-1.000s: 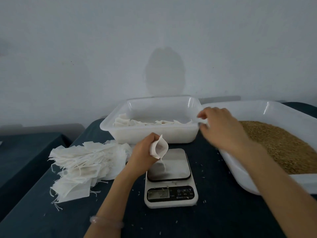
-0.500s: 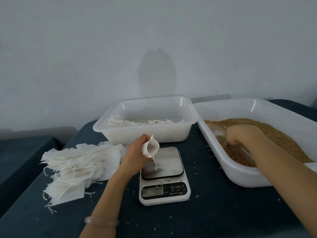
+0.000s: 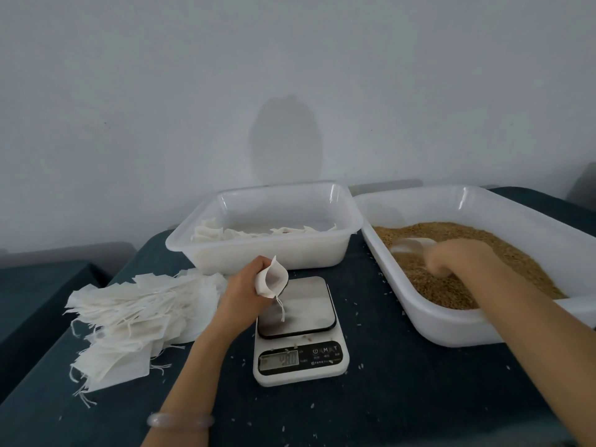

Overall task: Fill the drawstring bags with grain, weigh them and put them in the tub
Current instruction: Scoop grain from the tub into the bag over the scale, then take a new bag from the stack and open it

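Nearest, scale (image 3: 300, 337) bare on worktop (image 3: 403, 388). Left hand (image 3: 246, 290) pinching open empty bag (image 3: 273, 279) above it; right hand (image 3: 451, 257) closed around scoop (image 3: 411, 245), buried in grain (image 3: 451, 272). Farther back, few filled bags in tub (image 3: 267, 250); big stack (image 3: 129, 321) unfilled.

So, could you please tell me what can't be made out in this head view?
- Scale display: digits too small and blurred to read.
- Right hand and scoop: motion-blurred, so the grip is unclear.
- Bag in the left hand: its inside is in shadow, contents unseen.
- Tub: front wall hides most of the bags lying in it.
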A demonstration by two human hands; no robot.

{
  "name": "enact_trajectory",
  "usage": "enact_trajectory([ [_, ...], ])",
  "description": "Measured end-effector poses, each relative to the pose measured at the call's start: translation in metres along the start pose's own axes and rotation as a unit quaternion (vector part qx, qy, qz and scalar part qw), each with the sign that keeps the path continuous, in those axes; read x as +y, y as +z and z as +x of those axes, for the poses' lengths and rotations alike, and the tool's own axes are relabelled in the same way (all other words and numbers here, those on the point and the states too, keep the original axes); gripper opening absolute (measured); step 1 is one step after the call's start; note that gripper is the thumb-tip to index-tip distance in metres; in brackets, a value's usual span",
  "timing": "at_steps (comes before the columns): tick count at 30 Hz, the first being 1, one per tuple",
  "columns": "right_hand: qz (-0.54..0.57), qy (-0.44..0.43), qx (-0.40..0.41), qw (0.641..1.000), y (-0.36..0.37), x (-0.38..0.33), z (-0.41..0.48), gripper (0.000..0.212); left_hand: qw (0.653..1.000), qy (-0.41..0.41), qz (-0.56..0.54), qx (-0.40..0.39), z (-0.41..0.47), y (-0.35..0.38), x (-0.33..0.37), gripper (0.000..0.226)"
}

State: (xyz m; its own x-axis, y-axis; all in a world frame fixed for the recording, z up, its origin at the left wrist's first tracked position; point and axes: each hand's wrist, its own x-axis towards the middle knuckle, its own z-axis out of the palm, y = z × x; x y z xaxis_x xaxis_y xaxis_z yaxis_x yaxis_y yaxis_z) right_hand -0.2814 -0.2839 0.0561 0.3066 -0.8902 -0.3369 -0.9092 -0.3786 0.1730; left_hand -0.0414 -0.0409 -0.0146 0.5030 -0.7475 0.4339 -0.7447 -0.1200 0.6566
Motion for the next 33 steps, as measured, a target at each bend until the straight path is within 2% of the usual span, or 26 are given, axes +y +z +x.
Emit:
enact_trajectory([
  [3,0.009,-0.057,-0.041,0.997,0.004,-0.009,-0.016,0.082,1.0,0.001,0.005,-0.002,0.0,0.0,0.001,0.042],
  [7,0.123,-0.111,-0.067,0.984,0.005,-0.016,-0.025,0.086,1.0,-0.001,0.005,-0.005,-0.001,0.0,0.0,0.04],
  [9,0.194,-0.115,-0.069,0.972,0.006,-0.013,-0.022,0.074,1.0,-0.001,0.002,-0.007,-0.001,0.0,0.001,0.042],
  [12,0.292,-0.1,-0.081,0.948,0.004,-0.004,-0.016,0.038,1.0,0.003,-0.007,-0.004,-0.001,0.001,0.004,0.042],
  [14,0.332,-0.091,-0.062,0.937,0.002,0.001,-0.013,0.011,1.0,0.006,-0.014,-0.001,-0.003,0.0,0.005,0.039],
  [15,0.347,-0.094,-0.05,0.932,0.001,0.004,-0.013,0.009,1.0,0.008,-0.016,0.0,-0.003,0.0,0.006,0.037],
  [22,0.49,-0.096,-0.028,0.866,-0.002,0.005,-0.023,0.016,0.999,0.01,-0.035,0.006,-0.005,-0.001,0.009,0.029],
  [27,0.53,-0.109,-0.026,0.841,0.0,0.007,-0.021,0.028,0.999,0.006,-0.051,0.0,-0.006,0.0,0.011,0.031],
  [31,0.592,-0.112,-0.012,0.798,0.001,0.004,-0.019,0.028,0.998,-0.021,-0.059,-0.005,-0.006,-0.001,0.013,0.023],
  [33,0.597,-0.108,0.003,0.795,0.0,0.001,-0.021,0.027,0.996,-0.037,-0.078,-0.005,-0.006,-0.002,0.013,0.015],
])
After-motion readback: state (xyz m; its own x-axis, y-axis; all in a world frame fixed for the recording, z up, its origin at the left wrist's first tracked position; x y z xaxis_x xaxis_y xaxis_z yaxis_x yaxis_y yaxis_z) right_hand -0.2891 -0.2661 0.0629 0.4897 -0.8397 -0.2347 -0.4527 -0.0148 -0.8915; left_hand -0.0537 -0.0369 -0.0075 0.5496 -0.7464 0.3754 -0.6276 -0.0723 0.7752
